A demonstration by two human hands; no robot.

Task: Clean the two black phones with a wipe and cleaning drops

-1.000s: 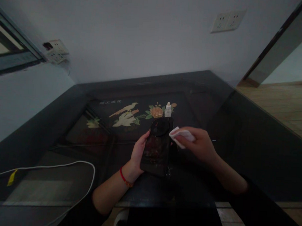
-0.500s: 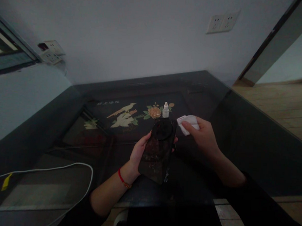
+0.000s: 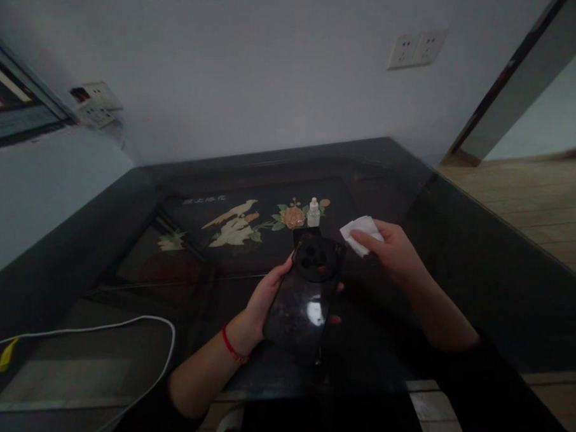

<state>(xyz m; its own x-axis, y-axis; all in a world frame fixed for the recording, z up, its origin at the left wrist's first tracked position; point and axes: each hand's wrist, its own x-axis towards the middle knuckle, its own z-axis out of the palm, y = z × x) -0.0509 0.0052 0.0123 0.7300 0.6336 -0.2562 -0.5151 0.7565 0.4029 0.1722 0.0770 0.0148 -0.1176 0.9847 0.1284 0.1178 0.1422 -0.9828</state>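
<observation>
My left hand (image 3: pixel 260 301) is wrapped round a dark, see-through phone case (image 3: pixel 298 305), thumb on its left edge and fingertips showing past its right edge. The case tilts above the table with its round camera ring (image 3: pixel 316 258) at the far end, and light glints off its back. To the right, clear of the case, my right hand (image 3: pixel 395 252) pinches a folded white tissue (image 3: pixel 362 234) between thumb and fingers. A small dropper bottle (image 3: pixel 313 213) with a white cap stands upright just beyond the case. A dark block (image 3: pixel 306 233) shows between them; its kind is unclear.
The dark glass-topped table (image 3: pixel 422 298) has a bird-and-flower picture (image 3: pixel 242 223) in its surface. A white cable (image 3: pixel 97 325) with a yellow tag (image 3: pixel 7 355) curves across its left front. Wall sockets (image 3: pixel 416 49) are behind, and more sockets (image 3: pixel 97 106) at the left corner.
The phone case has tilted in my left hand, so a bright reflection and the ring's holes now show. My right hand has turned the tissue slightly. The view has shifted a little.
</observation>
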